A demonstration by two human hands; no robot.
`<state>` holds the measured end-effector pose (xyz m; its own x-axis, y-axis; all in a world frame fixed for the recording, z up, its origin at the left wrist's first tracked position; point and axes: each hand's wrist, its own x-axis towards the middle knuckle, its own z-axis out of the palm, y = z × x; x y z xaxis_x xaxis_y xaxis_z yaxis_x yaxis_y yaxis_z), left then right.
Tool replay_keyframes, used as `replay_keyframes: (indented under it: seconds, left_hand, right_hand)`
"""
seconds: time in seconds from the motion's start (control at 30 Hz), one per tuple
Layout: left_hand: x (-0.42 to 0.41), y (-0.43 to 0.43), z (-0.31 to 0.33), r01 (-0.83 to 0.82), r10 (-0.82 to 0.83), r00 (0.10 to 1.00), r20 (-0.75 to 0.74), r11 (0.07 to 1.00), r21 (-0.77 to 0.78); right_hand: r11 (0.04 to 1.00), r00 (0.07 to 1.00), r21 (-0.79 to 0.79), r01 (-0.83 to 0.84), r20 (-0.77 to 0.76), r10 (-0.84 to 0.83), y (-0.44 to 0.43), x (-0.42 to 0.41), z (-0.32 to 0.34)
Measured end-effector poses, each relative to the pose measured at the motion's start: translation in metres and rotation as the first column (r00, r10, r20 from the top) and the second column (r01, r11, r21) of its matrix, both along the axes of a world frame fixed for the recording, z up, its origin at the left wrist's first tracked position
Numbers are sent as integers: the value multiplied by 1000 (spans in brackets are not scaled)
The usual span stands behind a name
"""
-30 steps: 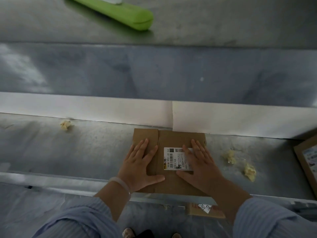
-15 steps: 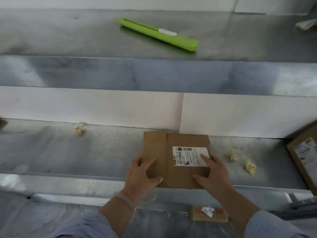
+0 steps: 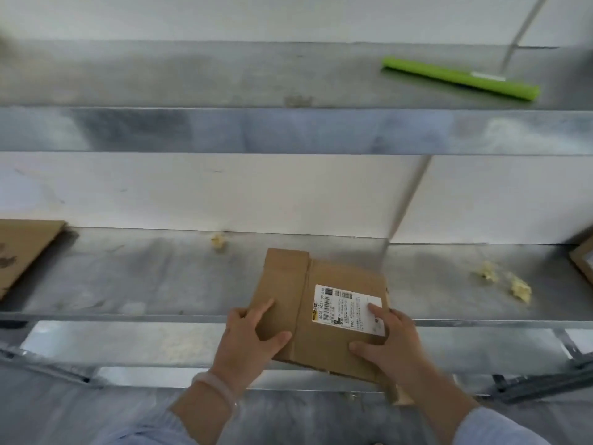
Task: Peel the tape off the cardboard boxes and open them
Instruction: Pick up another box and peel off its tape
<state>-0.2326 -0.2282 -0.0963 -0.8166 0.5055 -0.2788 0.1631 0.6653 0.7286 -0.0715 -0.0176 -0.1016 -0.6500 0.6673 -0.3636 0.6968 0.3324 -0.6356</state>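
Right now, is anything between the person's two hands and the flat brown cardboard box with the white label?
No, nothing visible. The left hand and the right hand both grip the flat brown cardboard box, one on each side.

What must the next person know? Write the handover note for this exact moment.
Left hand: grips the near left edge of the flat brown cardboard box, thumb on top.
Right hand: grips its near right side, fingers on the white shipping label.
Box: closed, turned askew, near end past the front lip of the lower metal shelf.
Long green plastic cutter: lies on the upper shelf.
Done: crumpled yellowish scraps on the lower shelf, possibly peeled tape.
Left: open this box; more brown cardboard shows at the shelf's left end.
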Motion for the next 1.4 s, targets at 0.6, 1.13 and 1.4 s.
replay_keyframes:
  seconds: [0.6,1.13,1.4]
  left_hand:
    - [-139,-317,28,-497,452,818,-357,867,-43]
    - [-316,-457,53,-592,479,791,-380,758,-275]
    - [-409,-499,48,-407,275,893,-356,830,-381]
  right_hand:
    - [892,858,71,-446,-249,449,-268,-255,49]
    - [766,742,68,-639,-205,638,-404,-461,44]
    - [848,844,76,-525,-78,530,-459,-507,30]
